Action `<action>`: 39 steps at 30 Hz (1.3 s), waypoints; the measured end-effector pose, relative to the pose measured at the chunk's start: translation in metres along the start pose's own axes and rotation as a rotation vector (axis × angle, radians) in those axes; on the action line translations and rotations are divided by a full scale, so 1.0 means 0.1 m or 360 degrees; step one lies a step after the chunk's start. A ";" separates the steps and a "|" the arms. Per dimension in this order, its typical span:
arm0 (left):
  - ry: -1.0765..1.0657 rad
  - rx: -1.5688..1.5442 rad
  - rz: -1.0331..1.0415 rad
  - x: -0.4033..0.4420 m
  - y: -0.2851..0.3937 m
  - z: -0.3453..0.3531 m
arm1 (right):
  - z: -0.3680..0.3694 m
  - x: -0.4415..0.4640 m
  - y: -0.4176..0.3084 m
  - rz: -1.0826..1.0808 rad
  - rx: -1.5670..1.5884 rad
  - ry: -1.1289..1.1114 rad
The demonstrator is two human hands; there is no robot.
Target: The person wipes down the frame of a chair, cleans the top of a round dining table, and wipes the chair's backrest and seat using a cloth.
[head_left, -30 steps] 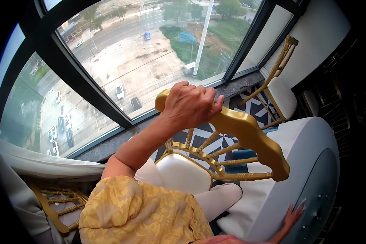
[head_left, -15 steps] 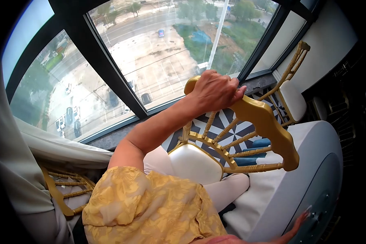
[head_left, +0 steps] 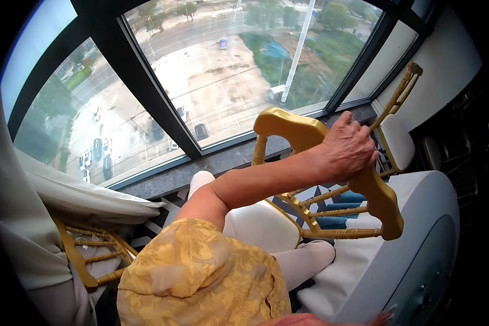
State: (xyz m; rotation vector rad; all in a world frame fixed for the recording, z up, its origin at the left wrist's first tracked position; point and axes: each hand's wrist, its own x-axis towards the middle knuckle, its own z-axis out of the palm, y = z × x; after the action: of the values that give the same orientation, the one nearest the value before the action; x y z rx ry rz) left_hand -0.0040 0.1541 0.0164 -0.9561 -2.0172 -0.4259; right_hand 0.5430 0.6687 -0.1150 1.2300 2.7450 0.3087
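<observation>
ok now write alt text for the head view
A person's left hand grips a gold chair's top rail. The right hand, partly in view, is at a table; large windows overlook cars.

Left arm outstretched, elbow bent, left hand curled, knuckles up, right hand low (mostly cut off)

R hand pt. off btm edge; chair pt. behind L arm.
</observation>
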 end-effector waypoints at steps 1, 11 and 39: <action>-0.0448 -0.0235 -0.0097 0.14 0.13 0.00 | 0.06 0.34 -0.03 -0.0026 0.0029 -0.0107; -0.0778 -0.0573 -0.0486 0.24 0.24 -0.05 | -0.08 3.22 -0.81 -0.0392 -0.0450 0.0054; -0.0469 -0.0548 -0.0580 0.06 0.38 0.24 | -0.55 1.11 -2.74 -0.0862 0.0093 0.0268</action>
State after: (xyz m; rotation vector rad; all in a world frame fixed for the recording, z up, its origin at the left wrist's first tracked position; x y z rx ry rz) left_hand 0.0093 0.1955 0.0052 -0.8909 -2.4501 -0.8974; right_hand 0.2605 0.5666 -0.1275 0.4433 3.1041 0.2819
